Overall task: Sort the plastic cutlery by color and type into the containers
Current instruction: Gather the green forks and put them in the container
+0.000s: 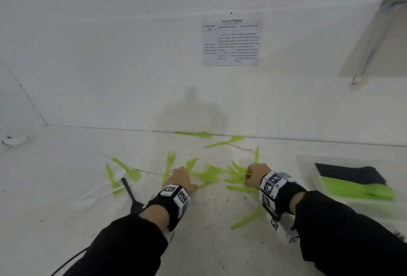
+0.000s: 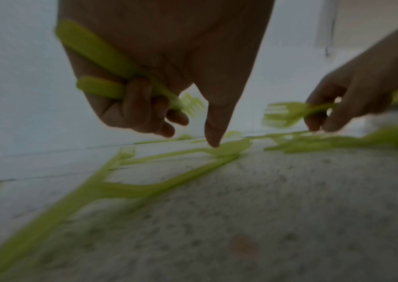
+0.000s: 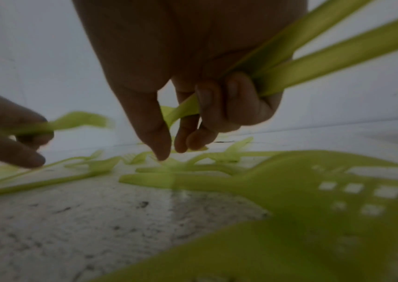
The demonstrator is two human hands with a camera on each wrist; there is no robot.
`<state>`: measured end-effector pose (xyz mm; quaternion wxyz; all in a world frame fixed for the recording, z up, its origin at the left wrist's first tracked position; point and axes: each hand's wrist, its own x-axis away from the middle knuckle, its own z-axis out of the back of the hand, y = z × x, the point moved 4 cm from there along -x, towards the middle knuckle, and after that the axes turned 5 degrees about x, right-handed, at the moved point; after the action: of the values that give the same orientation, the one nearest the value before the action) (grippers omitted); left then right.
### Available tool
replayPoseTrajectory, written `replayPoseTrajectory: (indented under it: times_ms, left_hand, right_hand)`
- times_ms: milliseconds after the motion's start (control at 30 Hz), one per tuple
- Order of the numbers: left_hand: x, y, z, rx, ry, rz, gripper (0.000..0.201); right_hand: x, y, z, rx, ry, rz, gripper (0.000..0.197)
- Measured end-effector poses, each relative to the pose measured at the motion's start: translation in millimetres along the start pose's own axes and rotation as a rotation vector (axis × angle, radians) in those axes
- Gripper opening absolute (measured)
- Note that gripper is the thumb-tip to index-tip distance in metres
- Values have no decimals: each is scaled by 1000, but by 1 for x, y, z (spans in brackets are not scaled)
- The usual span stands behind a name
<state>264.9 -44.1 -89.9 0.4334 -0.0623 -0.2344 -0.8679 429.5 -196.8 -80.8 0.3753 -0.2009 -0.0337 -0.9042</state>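
Loose green plastic cutlery lies in a pile on the white surface. My left hand is over the pile's left side. In the left wrist view its curled fingers grip two green forks, while one straight digit touches a green spoon on the surface. My right hand is over the pile's right side. Its curled fingers hold a bundle of green cutlery handles, and its thumb and forefinger reach down onto the pile.
A clear container at the right holds green cutlery and black pieces. White spoons and a black utensil lie at the left. More green pieces lie near the back wall, where a printed sheet hangs.
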Motion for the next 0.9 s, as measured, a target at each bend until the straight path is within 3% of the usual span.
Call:
replayPoseTrajectory:
  times_ms: [133,300,467,567,733,767,867,900]
  left_hand:
    - [-1,-10,-11,-128,-76,-3,48]
    - [7,-6,-11,-54,-107,-28,38]
    - [24,-1,-14,189,-85,-55,27]
    - [34,2,-17,459,-119,-95,34]
    - [45,-1,-20,664,-177,-124,30]
    - [48,0,-19,704,-190,-130,30]
    - [60,3,-13,722,-96,-135,30]
    - [61,0,-11,701,-15,-94,34]
  right_hand:
    - [-4,-1,8,-33,36,6,10]
    - [-6,-2,7,-132,110,27,28]
    - [9,-30,14,-397,187,158,19]
    - [23,-54,15,-549,98,214,37]
    - [25,-67,2,-679,-1,76,71]
    - [26,-69,-1,-677,-23,82,65]
    - [30,-72,-1,-726,3,174,14]
    - [33,-71,3,-736,62,187,13]
